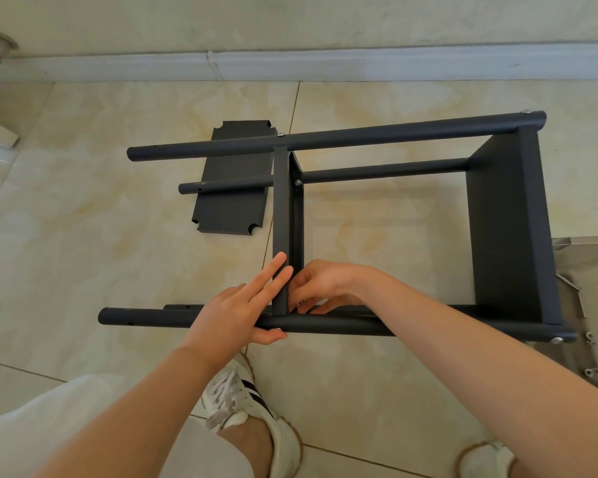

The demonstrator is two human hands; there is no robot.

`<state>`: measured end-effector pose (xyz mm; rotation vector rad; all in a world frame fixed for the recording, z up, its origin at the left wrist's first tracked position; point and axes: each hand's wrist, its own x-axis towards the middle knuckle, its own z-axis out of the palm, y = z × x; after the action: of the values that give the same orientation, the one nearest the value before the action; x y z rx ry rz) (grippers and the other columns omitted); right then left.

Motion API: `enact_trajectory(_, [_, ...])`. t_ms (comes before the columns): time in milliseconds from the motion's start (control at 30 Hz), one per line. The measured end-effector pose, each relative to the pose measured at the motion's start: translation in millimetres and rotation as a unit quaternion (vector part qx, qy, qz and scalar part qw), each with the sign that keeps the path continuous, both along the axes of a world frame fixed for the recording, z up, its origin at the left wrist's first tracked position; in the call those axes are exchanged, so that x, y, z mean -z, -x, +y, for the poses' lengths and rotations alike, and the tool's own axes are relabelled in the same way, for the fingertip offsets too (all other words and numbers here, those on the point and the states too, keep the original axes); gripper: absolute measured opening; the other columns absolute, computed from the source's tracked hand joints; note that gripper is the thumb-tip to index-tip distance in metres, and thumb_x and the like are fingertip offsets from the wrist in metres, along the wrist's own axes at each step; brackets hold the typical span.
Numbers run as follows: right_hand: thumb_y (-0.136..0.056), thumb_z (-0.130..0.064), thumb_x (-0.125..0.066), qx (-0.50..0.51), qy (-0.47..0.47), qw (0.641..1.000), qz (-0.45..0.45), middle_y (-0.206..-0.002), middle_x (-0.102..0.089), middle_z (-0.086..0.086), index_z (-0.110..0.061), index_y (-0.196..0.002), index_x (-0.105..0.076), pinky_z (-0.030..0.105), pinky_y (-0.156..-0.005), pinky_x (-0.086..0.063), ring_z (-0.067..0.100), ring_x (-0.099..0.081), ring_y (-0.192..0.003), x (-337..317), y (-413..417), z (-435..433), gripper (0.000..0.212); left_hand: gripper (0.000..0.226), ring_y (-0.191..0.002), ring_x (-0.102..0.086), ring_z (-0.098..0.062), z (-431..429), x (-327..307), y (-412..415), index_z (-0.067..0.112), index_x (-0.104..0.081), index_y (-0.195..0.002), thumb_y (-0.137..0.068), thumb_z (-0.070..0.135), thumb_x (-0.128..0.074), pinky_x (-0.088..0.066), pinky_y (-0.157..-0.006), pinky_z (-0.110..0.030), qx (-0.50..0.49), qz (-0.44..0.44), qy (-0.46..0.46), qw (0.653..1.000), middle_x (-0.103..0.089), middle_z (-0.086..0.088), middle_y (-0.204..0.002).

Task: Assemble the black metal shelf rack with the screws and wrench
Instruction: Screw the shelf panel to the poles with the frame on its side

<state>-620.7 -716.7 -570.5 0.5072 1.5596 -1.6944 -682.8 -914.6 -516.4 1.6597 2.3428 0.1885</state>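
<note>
Tile floor (pixel 83 219) | 4 poles (pixel 394 134) | 3 shelves (pixel 508 219) | left hand (pixel 235 312) flat | right hand (pixel 325 284) curled, grip unclear

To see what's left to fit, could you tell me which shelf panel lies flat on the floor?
The leftmost panel, lying under two poles; the middle panel and right panel stand on edge between the poles.

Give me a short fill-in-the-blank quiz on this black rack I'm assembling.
1. The rack has ____ shelves fitted between its poles so far.
2. A spare shelf panel lies flat on the ____.
3. The left hand lays ____ fingers against the middle shelf.
Missing words: two; floor; straight.
</note>
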Motion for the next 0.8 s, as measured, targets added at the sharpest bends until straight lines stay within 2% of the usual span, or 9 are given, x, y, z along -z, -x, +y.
enact_trajectory(100, [-0.085,-0.022,-0.071,-0.005,-0.002,1.0,-0.009,-0.093,-0.076,0.0,-0.02,-0.088,-0.076,0.03,-0.084,-0.058,0.012,-0.071,-0.091,0.8,1.8,-0.8,0.006,0.105,-0.067,-0.063,-0.013,-0.3,0.8,0.0,0.011,-0.044,-0.149,-0.06,0.037,-0.094,-0.06,-0.06,-0.027,-0.001,-0.003,-0.004,1.0,-0.035,-0.005,-0.158])
enact_trajectory(300, [-0.087,-0.026,-0.069,-0.021,-0.012,0.999,-0.025,-0.088,-0.075,-0.001,-0.009,-0.106,-0.073,0.032,-0.087,-0.056,0.015,-0.069,-0.088,0.2,3.9,-3.5,0.025,0.107,-0.067,-0.062,-0.012,-0.3,1.0,0.0,0.011,-0.041,-0.148,-0.058,0.037,-0.094,-0.059,-0.059,-0.025,0.005,0.0,-0.01,1.0,-0.037,-0.007,-0.157])
enact_trajectory(433, [-0.087,-0.025,-0.069,-0.018,-0.004,0.999,-0.034,-0.093,-0.074,0.002,-0.008,-0.107,-0.073,0.034,-0.091,-0.055,0.017,-0.068,-0.091,-1.2,2.7,-3.3,0.026,0.108,-0.066,-0.062,-0.012,-0.9,1.8,0.5,0.012,-0.041,-0.148,-0.058,0.037,-0.094,-0.058,-0.059,-0.024,0.008,0.006,-0.01,1.0,-0.037,-0.007,-0.157])
enact_trajectory(633, [-0.087,-0.021,-0.07,-0.011,0.037,0.998,-0.052,-0.108,-0.074,0.007,-0.008,-0.109,-0.072,0.038,-0.1,-0.051,0.023,-0.067,-0.11,-1.1,-0.2,3.8,0.026,0.106,-0.066,-0.062,-0.011,-0.6,2.8,0.9,0.01,-0.046,-0.147,-0.057,0.038,-0.095,-0.057,-0.059,-0.023,0.006,0.006,-0.006,1.0,-0.037,-0.007,-0.157])
enact_trajectory(800, [-0.089,-0.022,-0.068,-0.024,0.035,0.998,-0.044,-0.107,-0.074,0.007,-0.008,-0.112,-0.071,0.039,-0.098,-0.052,0.023,-0.069,-0.107,-0.2,2.8,0.7,0.027,0.106,-0.066,-0.062,-0.011,0.1,1.3,0.4,0.009,-0.047,-0.145,-0.056,0.038,-0.095,-0.056,-0.059,-0.022,0.008,0.011,-0.009,1.0,-0.04,-0.008,-0.155])
